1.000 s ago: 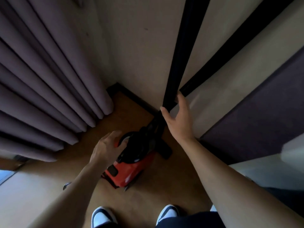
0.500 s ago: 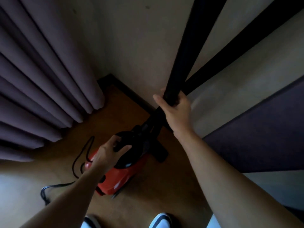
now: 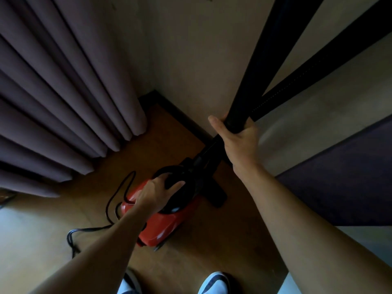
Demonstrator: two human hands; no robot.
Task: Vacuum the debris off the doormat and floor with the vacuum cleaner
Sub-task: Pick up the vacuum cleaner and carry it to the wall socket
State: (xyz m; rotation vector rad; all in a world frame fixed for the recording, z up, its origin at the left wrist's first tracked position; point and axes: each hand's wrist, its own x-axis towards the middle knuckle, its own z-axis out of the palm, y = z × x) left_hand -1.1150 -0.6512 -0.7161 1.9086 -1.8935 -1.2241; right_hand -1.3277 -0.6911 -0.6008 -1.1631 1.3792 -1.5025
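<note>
Two white-toed shoes (image 3: 214, 282) stand at the bottom edge on the smooth brown wooden floor (image 3: 212, 247). Just beyond them sits the vacuum cleaner (image 3: 169, 223) – a glossy red, rounded plastic body with a black top. The left hand (image 3: 154, 194) grips its black loop handle (image 3: 169, 169), fingers curled through and thumb laid across; a second ago this hand hovered spread above the cleaner. A thin black cord (image 3: 110, 206), out of view a second ago, loops over the floor to the cleaner's left. Farther on, the right hand (image 3: 237, 139) is wrapped round the rigid black tube (image 3: 261, 71), which rises steeply from the cleaner – a second ago its fingers lay straight against it. A ribbed black hose (image 3: 318, 66) branches off to the right, just above that grasp. Behind, a mauve curtain (image 3: 63, 92) hangs in deep soft folds beside a plain beige wall (image 3: 191, 49) with a dark skirting board (image 3: 180, 115).
</note>
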